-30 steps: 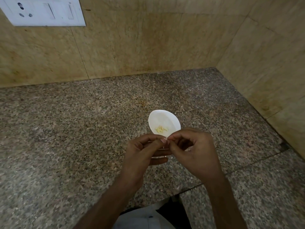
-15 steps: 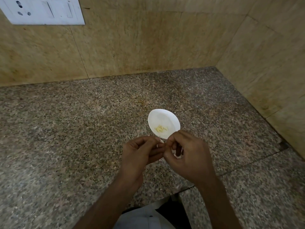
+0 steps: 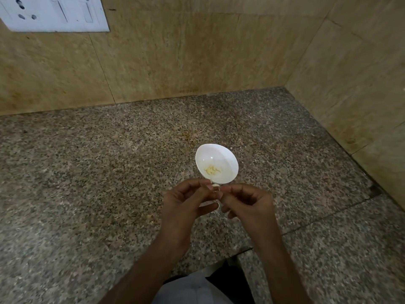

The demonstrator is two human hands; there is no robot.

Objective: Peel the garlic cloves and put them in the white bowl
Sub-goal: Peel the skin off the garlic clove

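Granite surface (image 3: 87, 172): nothing on it has shifted in the last second. The change is in the hands. The left hand (image 3: 186, 202) had its fingertips butted against the right's. Now the two have drawn slightly apart and a pale garlic clove (image 3: 215, 186) shows between the tips, mid-frame, just below the bowl's near rim. Left thumb and forefinger pinch it. A thin pale strip (image 3: 217, 210) hangs under the gap, probably skin coming off. The right hand (image 3: 249, 205) pinches at the clove's other side, remaining fingers curled. I read this as mid-peel, drop not yet due. The white bowl (image 3: 230, 156) sits flat just beyond the hands, with a small heap of yellowish peeled cloves (image 3: 212, 170) at its bottom, so a few are done. The held clove is small, off-white and blurred; I can't tell how much skin remains.
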